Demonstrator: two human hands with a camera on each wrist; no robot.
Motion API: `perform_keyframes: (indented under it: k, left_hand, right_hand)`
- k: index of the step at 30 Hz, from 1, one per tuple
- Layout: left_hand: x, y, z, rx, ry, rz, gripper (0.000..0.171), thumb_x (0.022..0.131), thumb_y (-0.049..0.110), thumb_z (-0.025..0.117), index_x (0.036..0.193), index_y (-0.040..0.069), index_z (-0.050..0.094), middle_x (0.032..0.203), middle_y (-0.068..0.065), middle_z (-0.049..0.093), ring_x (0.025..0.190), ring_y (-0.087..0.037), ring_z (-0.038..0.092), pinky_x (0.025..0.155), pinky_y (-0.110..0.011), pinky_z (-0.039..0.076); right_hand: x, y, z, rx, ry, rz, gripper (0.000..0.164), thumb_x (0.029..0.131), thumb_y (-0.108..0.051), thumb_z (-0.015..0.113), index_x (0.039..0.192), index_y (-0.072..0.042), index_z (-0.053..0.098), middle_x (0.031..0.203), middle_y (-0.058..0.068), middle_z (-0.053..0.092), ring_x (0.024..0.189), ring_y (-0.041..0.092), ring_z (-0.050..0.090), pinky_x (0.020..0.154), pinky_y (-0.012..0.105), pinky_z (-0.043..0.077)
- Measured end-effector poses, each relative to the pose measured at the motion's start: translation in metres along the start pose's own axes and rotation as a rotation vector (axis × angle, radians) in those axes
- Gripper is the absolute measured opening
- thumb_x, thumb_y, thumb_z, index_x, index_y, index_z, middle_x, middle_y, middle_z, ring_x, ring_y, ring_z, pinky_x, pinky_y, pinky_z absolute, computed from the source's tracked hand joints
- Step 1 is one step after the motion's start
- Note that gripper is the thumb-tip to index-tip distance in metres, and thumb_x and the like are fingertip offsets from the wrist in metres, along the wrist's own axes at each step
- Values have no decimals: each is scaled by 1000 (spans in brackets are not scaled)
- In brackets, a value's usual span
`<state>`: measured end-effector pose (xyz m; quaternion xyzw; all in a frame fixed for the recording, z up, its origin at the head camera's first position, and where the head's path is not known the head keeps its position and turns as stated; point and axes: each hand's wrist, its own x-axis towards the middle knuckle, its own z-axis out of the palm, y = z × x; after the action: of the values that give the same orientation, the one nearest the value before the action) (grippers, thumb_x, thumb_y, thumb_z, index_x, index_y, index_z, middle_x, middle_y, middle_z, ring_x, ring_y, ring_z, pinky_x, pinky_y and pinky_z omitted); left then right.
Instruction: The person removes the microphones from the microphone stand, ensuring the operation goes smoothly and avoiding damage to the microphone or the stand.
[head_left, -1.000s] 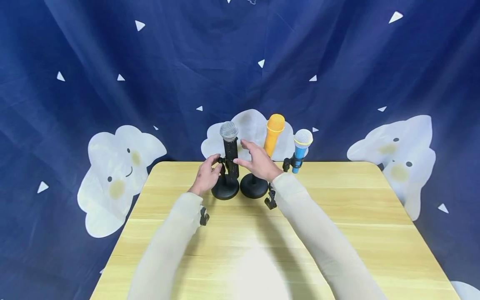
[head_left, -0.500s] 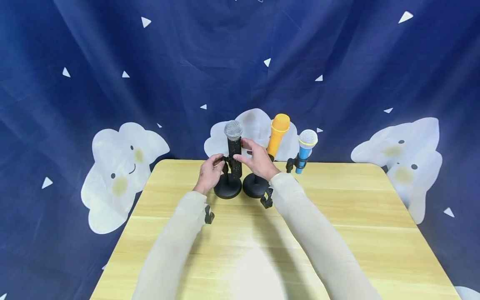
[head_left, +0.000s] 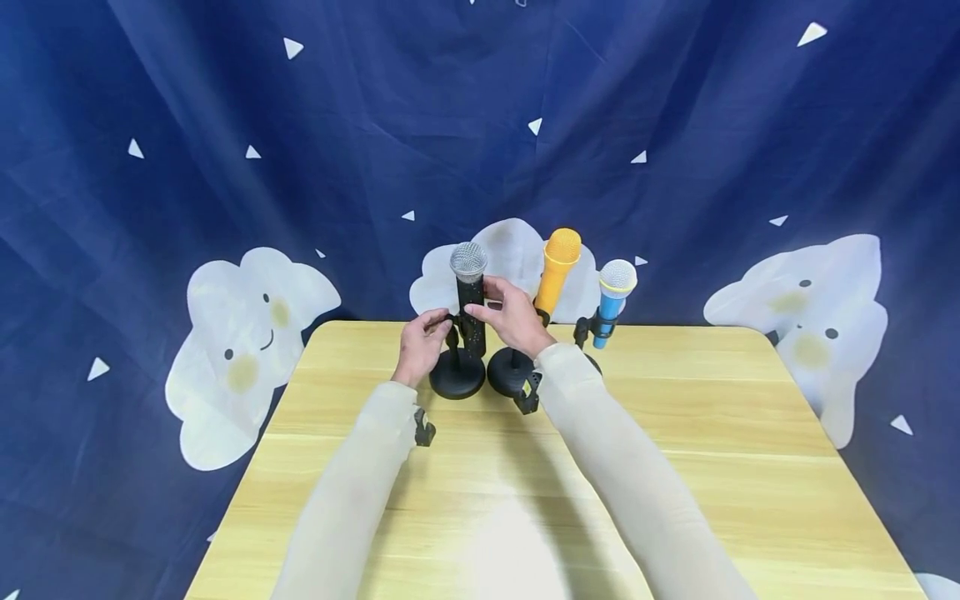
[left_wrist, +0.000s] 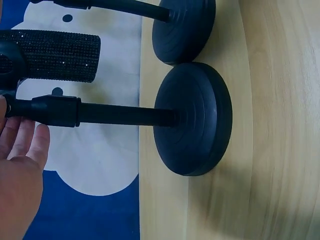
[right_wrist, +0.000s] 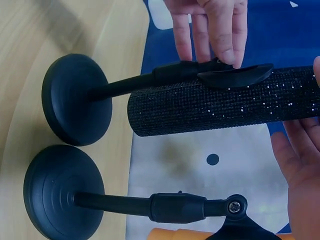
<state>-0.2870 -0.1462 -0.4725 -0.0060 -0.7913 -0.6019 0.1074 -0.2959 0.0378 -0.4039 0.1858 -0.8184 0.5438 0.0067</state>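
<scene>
A black, glittery microphone [head_left: 471, 293] with a silver mesh head stands nearly upright in the clip [right_wrist: 235, 78] of a small black desk stand [head_left: 457, 377]. My left hand [head_left: 418, 348] pinches that stand at its top joint, thumb and fingertips around it. From the other side my right hand [head_left: 517, 318] holds the microphone's body just below the head, thumb in front and fingers behind. The right wrist view shows the microphone's lower end [right_wrist: 150, 112] hanging free beside the stand's pole. The left wrist view shows the stand's round base [left_wrist: 195, 120] flat on the table.
Close on the right, a second black stand [head_left: 512, 372] carries a yellow microphone [head_left: 557, 265]. Beyond my right wrist, a blue microphone [head_left: 609, 307] with a white head sits in another stand's clip [head_left: 592, 327]. Behind the wooden table [head_left: 712, 417] hangs a dark blue cloud-patterned curtain [head_left: 337, 125].
My right hand has closed in from the right onto the black microphone. My left fingers have come together on the stand's joint. The head view has shifted slightly.
</scene>
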Motion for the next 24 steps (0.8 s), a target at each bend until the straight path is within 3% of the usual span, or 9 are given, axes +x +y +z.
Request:
perform_keyframes:
  k: [10, 18, 24]
  left_hand:
    - [-1, -5, 2, -167, 5, -38, 32, 95, -1, 65, 125, -11, 62, 124, -27, 64, 116, -36, 63, 96, -30, 53]
    - [2, -4, 2, -170, 18, -46, 30, 94, 0, 67, 121, -13, 65, 120, -27, 66, 109, -30, 66, 84, -16, 53]
    - [1, -2, 2, -156, 32, -56, 29, 93, 1, 68, 120, -11, 66, 118, -26, 67, 106, -26, 68, 82, -15, 52]
  right_hand:
    - [0, 5, 6, 30, 37, 6, 55, 93, -13, 74, 139, 4, 51, 129, 22, 63, 120, 31, 61, 101, 36, 50]
    - [1, 7, 7, 71, 54, 8, 54, 92, -12, 74, 138, 4, 52, 129, 21, 63, 120, 30, 60, 101, 34, 50]
    - [2, 8, 9, 83, 70, 11, 54, 91, -11, 76, 137, 4, 53, 127, 21, 63, 119, 29, 60, 100, 33, 51]
